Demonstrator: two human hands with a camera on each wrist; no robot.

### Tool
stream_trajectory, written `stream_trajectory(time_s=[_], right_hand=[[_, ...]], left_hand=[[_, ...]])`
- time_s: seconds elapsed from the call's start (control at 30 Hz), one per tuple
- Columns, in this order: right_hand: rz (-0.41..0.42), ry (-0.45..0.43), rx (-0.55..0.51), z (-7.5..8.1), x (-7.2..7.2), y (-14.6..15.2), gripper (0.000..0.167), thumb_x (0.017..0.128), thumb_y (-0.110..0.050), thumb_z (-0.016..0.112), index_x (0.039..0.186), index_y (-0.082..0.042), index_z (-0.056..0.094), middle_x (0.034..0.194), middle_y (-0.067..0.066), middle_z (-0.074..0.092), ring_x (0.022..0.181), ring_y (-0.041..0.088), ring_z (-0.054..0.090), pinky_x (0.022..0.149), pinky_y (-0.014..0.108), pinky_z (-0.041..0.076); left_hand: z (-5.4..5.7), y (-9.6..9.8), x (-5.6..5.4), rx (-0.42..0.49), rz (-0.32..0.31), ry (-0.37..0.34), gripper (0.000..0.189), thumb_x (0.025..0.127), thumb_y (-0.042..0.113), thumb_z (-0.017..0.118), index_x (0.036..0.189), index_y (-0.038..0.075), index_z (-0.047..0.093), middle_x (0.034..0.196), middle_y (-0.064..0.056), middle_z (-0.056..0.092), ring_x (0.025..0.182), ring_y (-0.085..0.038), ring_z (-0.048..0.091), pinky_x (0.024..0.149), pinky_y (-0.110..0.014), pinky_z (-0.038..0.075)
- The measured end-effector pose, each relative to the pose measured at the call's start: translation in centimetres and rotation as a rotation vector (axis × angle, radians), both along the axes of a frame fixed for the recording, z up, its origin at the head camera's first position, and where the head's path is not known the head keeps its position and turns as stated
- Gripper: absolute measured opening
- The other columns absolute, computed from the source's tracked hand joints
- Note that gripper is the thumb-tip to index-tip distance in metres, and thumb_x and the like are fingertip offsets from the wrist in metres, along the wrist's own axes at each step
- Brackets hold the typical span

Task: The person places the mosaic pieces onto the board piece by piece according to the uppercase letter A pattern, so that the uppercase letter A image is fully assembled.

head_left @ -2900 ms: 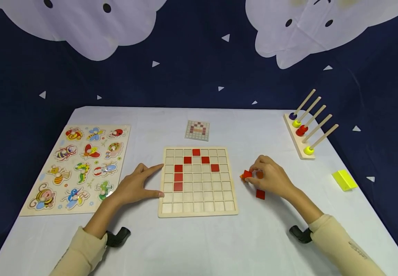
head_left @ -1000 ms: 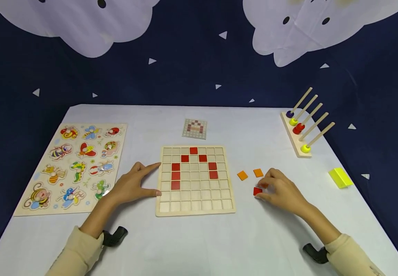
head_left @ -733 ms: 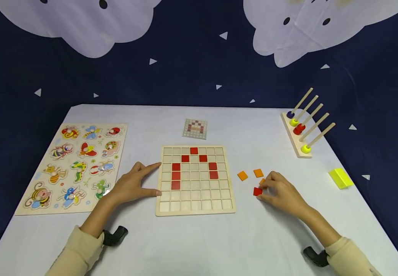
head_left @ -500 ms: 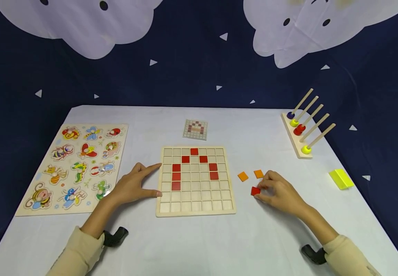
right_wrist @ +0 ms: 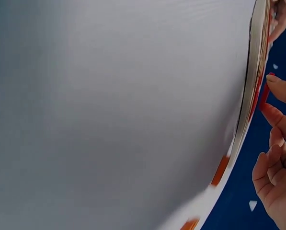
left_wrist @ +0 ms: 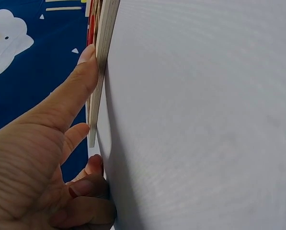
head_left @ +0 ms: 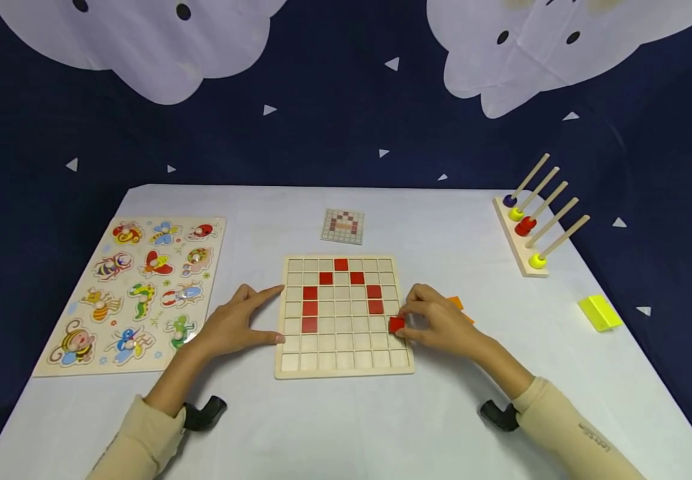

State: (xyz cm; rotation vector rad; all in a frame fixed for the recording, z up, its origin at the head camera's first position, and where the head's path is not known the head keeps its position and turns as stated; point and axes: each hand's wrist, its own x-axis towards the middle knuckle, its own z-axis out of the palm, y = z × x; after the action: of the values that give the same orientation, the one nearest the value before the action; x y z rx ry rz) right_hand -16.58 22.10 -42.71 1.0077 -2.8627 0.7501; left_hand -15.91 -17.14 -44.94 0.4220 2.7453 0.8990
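Note:
A wooden grid board (head_left: 344,375) lies on the white table, with several red square tiles (head_left: 310,309) set in its cells in an arch-like shape. My right hand (head_left: 439,323) pinches another red tile (head_left: 397,325) between thumb and fingertips, over the board's right edge; in the right wrist view this tile (right_wrist: 265,93) appears nearly edge-on. Thumb and index finger of my left hand (head_left: 233,323) are spread and touch the board's left side, while the other fingers are bent in the left wrist view. Two orange tiles (head_left: 456,303) show partly behind the right hand.
A small pattern card (head_left: 343,227) lies beyond the board. To the left is an insect peg puzzle (head_left: 136,287). At the back right stands a wooden peg rack (head_left: 520,237) with coloured beads, and a yellow block (head_left: 599,313) sits near the right table edge.
A further red tile has come to lie in the board's right column. My right hand has since pinched another red tile and carried it left to the board. The left hand stays put.

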Motion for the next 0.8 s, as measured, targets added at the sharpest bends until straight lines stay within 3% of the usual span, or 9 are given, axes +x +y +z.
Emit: stream_trajectory(time_s=[0.3, 0.6, 0.8], right_hand=[[0.038, -0.019, 0.037, 0.0, -0.9, -2.8, 0.023, 0.080, -0.027, 0.084, 0.093, -0.010, 0.076, 0.095, -0.005, 0.053, 0.091, 0.009, 0.047, 0.075, 0.028, 0.045], [0.029, -0.066, 0.036, -0.1, -0.8, -3.3, 0.014, 0.083, -0.022, 0.082, 0.088, -0.014, 0.071, 0.092, -0.005, 0.052, 0.088, 0.010, 0.046, 0.074, 0.028, 0.043], [0.011, -0.050, 0.090, 0.1, -0.3, -3.7, 0.017, 0.084, -0.023, 0.081, 0.095, -0.013, 0.072, 0.091, -0.002, 0.052, 0.088, 0.012, 0.047, 0.071, 0.028, 0.043]], left_hand=[[-0.1, -0.1, 0.0, -0.007, 0.001, -0.002, 0.094, 0.071, 0.052, 0.085, 0.150, 0.023, 0.045, 0.100, -0.006, 0.044, 0.070, -0.018, 0.044, 0.061, -0.031, 0.036], [-0.1, -0.1, 0.0, -0.005, 0.002, 0.017, 0.094, 0.070, 0.052, 0.085, 0.150, 0.023, 0.045, 0.100, -0.006, 0.044, 0.072, -0.018, 0.043, 0.061, -0.031, 0.036], [-0.4, -0.1, 0.0, -0.003, 0.003, 0.014, 0.094, 0.070, 0.052, 0.085, 0.150, 0.023, 0.045, 0.100, -0.006, 0.043, 0.071, -0.018, 0.043, 0.061, -0.031, 0.035]])
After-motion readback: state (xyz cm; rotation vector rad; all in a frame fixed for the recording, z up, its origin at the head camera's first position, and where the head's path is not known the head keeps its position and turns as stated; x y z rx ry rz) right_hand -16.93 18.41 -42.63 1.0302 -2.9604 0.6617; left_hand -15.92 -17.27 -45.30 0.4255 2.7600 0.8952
